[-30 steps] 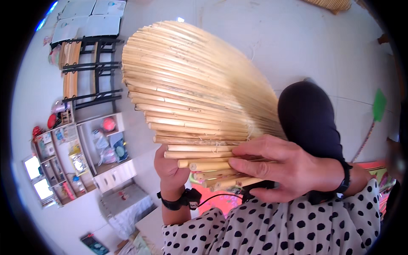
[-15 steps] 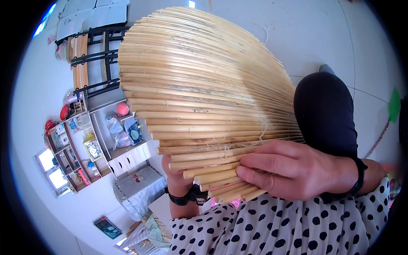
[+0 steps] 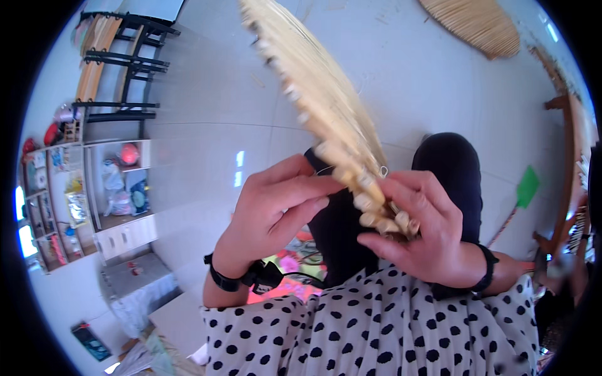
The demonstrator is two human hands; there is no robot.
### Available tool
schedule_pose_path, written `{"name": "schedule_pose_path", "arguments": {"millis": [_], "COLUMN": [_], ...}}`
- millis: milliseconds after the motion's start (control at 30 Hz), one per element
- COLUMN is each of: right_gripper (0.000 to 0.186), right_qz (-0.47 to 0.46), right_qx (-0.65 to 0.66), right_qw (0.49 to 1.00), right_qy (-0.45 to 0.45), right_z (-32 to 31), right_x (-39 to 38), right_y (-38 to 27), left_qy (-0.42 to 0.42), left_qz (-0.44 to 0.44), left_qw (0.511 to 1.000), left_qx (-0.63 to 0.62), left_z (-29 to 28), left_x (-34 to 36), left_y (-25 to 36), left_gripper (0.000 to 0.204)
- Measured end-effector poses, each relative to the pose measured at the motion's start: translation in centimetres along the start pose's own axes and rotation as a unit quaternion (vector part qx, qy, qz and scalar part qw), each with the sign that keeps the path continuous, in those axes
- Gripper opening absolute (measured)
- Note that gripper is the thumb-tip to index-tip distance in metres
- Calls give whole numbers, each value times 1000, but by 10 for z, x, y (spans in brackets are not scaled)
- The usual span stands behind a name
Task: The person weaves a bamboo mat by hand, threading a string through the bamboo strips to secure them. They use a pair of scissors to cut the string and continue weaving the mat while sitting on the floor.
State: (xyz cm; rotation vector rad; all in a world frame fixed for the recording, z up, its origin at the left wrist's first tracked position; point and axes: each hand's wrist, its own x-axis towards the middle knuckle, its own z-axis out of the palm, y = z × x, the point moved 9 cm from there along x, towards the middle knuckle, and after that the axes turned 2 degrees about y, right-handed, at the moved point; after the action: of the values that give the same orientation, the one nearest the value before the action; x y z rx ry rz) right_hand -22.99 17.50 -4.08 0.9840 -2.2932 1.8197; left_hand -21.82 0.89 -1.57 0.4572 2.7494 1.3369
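A mat (image 3: pixel 335 94) of slim, straw-coloured rods stands nearly edge-on in front of the person, slanting from the upper middle of the view down to a curled near end between the two hands; its cut ends face left and downward and look blurred in places. The right hand (image 3: pixel 429 232) is clamped on that near end, fingers over the outer side and thumb below, with several round rod ends showing between them. The left hand (image 3: pixel 266 203) comes in from the other side, its forefinger reaching the cut edge and its thumb bent just beneath; whether these digits pinch anything cannot be told. A small pale loop (image 3: pixel 384 170) of cord stands out by the mat near the right fingertips. Each wrist wears a black band, the left one bearing a dark block (image 3: pixel 264 276). Below lie a white top (image 3: pixel 376 319) with black dots and a dark-trousered knee (image 3: pixel 448 166), beside patterned pink cloth (image 3: pixel 291 289). On the pale tiled floor (image 3: pixel 207 156), a second rod mat (image 3: pixel 476 28) lies well apart at upper right, and a green fly swatter (image 3: pixel 528 187) near brown wooden furniture (image 3: pixel 567 163). At left stands a shelf unit (image 3: pixel 125 235) holding a pink ball (image 3: pixel 128 154).
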Motion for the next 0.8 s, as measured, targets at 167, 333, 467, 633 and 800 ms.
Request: {"name": "schedule_pose_path", "arguments": {"millis": [167,333,467,633,800], "right_gripper": [54,47,45,43,42], "right_qz": [29,81,158,182,187], "right_qx": [-114,-74,-71,-71,-68], "right_qw": [991,988,978,973,972], "right_qy": [63,112,119,126,121], "right_z": [-23,-38,-46,-50,-50], "right_x": [9,6,3,3,3], "right_y": [9,25,32,35,36], "left_qy": [35,17,9,10,-3], "left_qz": [80,135,148,162,167], "left_qw": [996,990,989,986,985], "left_qx": [-6,23,27,40,50], "left_z": [8,13,19,20,20], "left_x": [32,47,55,60,61], "left_y": [13,21,20,22,21], "left_gripper": [23,26,25,25,26]}}
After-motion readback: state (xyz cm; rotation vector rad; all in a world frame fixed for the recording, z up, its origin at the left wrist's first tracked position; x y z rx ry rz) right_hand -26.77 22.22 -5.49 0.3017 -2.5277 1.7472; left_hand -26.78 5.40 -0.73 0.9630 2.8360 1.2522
